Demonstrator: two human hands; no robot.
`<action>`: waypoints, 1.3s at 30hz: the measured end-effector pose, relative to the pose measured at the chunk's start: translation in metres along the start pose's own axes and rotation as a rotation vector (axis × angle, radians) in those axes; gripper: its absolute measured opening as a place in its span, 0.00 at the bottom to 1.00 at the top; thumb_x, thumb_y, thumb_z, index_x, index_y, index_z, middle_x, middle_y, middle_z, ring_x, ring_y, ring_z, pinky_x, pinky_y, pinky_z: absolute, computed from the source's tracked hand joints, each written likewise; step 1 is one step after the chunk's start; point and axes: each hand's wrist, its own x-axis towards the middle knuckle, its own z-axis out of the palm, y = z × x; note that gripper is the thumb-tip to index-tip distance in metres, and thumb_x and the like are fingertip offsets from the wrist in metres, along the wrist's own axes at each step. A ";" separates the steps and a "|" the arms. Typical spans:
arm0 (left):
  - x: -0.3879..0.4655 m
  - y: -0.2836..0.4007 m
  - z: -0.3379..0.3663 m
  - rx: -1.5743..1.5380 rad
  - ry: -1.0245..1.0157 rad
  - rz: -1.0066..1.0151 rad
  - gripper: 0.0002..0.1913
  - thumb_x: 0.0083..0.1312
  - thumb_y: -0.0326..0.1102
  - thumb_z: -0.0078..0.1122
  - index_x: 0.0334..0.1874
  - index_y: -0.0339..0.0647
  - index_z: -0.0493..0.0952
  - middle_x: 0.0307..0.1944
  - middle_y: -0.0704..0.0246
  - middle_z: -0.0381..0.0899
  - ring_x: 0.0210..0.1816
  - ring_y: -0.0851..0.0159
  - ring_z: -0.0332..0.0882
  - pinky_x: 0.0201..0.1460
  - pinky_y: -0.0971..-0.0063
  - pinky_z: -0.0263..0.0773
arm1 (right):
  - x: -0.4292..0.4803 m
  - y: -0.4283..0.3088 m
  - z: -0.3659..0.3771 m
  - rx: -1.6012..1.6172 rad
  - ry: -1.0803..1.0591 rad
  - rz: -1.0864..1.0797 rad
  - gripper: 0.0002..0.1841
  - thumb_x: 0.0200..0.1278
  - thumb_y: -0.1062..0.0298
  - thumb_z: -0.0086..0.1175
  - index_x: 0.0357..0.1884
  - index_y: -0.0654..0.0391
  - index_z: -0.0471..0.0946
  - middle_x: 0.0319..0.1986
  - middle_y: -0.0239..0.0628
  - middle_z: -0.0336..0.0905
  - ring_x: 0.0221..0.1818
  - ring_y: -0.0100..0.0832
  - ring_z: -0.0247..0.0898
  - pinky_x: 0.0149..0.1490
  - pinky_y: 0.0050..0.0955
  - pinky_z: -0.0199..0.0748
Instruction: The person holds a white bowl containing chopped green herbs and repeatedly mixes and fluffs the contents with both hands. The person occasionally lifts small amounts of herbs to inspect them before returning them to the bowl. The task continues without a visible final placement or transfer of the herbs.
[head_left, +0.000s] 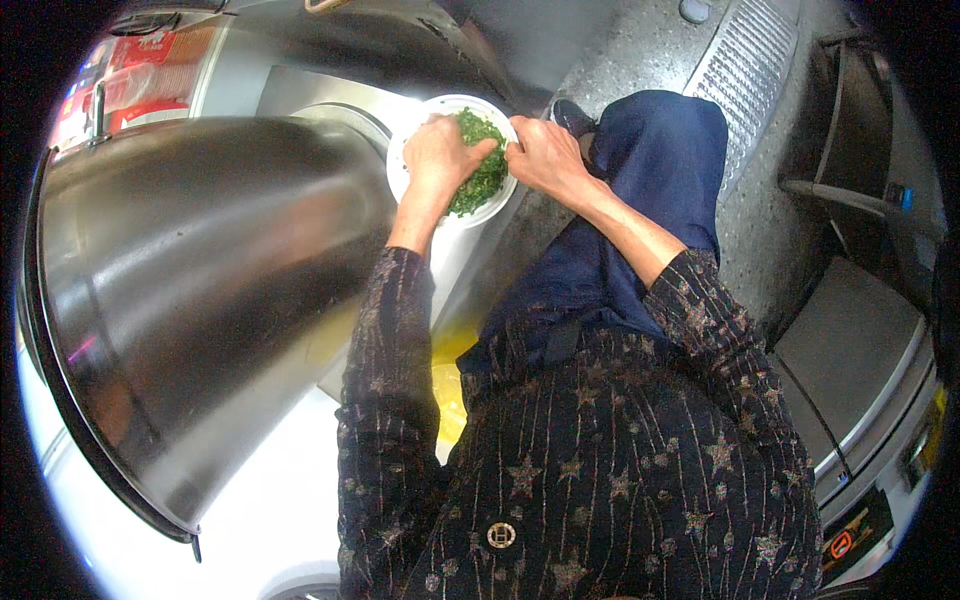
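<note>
A round white container (454, 218) holds finely chopped green herbs (480, 176). My left hand (444, 152) reaches over its left part, the thumb stretched across the greens and the other fingertips hidden from view; whether they pinch any greens cannot be told. On the container's right side, my right hand (545, 152) grips the rim with curled fingers. Beneath the container lies a bright metal surface (450, 262) along the side of a large steel pot or drum.
To the left bulges a large stainless-steel drum or pot (217, 247). Red and white packages (142, 82) stand beyond it. A ribbed metal floor grate (742, 82) runs at upper right, near dark equipment (855, 127). Yellow plastic (450, 405) shows beside my left sleeve.
</note>
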 end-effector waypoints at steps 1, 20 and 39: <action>0.002 0.001 0.004 0.058 -0.003 -0.006 0.29 0.51 0.55 0.73 0.39 0.29 0.85 0.39 0.49 0.87 0.42 0.47 0.87 0.49 0.55 0.79 | 0.000 0.001 0.001 -0.007 0.001 0.002 0.10 0.56 0.70 0.50 0.34 0.65 0.78 0.29 0.62 0.80 0.38 0.63 0.78 0.44 0.57 0.73; -0.066 -0.037 -0.025 -0.218 0.165 0.156 0.16 0.53 0.27 0.61 0.45 0.35 0.84 0.51 0.54 0.77 0.52 0.47 0.79 0.57 0.59 0.75 | 0.005 0.005 0.000 -0.008 -0.081 0.028 0.12 0.57 0.68 0.50 0.38 0.63 0.80 0.33 0.60 0.81 0.42 0.62 0.78 0.48 0.57 0.73; -0.037 -0.015 -0.041 -0.158 -0.113 0.264 0.20 0.51 0.22 0.55 0.47 0.35 0.85 0.44 0.52 0.84 0.49 0.44 0.82 0.56 0.56 0.77 | 0.010 0.003 -0.007 0.076 -0.128 0.106 0.14 0.53 0.67 0.49 0.37 0.62 0.82 0.36 0.60 0.83 0.45 0.61 0.80 0.52 0.55 0.75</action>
